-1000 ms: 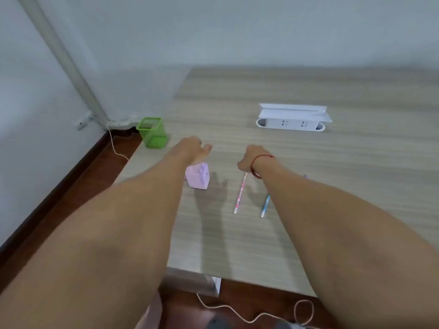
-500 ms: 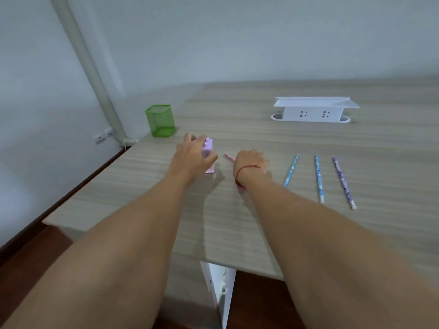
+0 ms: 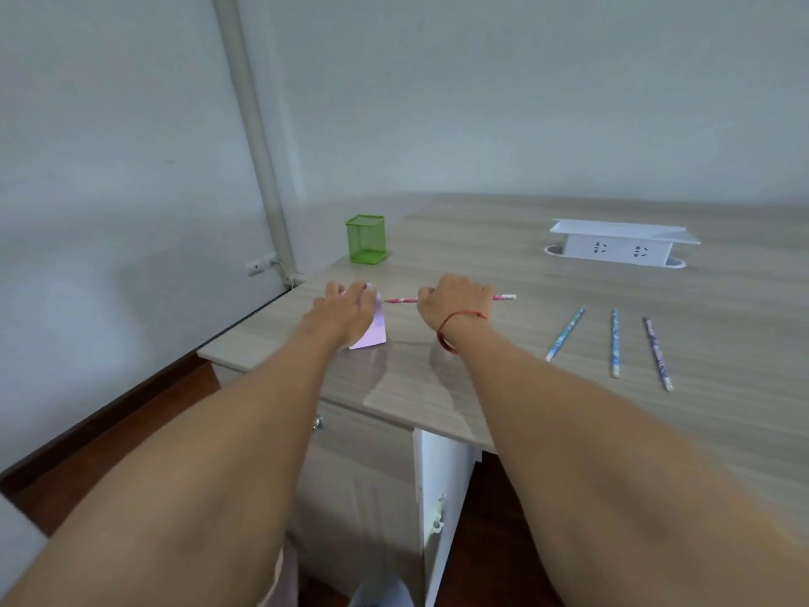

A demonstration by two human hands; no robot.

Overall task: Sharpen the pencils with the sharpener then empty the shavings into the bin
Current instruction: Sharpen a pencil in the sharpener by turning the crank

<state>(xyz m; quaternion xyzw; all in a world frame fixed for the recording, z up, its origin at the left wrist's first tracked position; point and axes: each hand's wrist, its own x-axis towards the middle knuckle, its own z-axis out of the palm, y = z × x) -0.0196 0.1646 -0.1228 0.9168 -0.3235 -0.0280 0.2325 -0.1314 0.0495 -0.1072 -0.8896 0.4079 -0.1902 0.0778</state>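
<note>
Feeding the first pencil into the sharpener is the step in hand, by my read.

- Left hand (image 3: 346, 309) is curled over the top of the lilac sharpener (image 3: 377, 332), holding it down on the surface (image 3: 722, 352) near the left edge.
- Right hand (image 3: 455, 300) is closed round a pink pencil (image 3: 400, 300). The shaft is level, one end points at the sharpener's right face, and the eraser end sticks out past the knuckles.
- The leading end sits right at the sharpener. I can't tell whether it's actually seated in the hole.
- Three more pencils (image 3: 615, 341) lie loose on the surface to the right, side by side but apart, well clear of both hands. Their tips are too small to judge.
- Green mesh bin (image 3: 366, 238) stands behind the sharpener, toward the far left corner. Its contents can't be seen.

Progress looks early: one pencil of four is in play, and emptying is not yet done.

The next move calls for holding the shaft in line with the hole, pushing in, then rotating. No crank shows from this angle, so I can't say which type it is. The left hand must brace against the push, since the box looks light and would likely slide. An off-axis entry could snap the lead.
</note>
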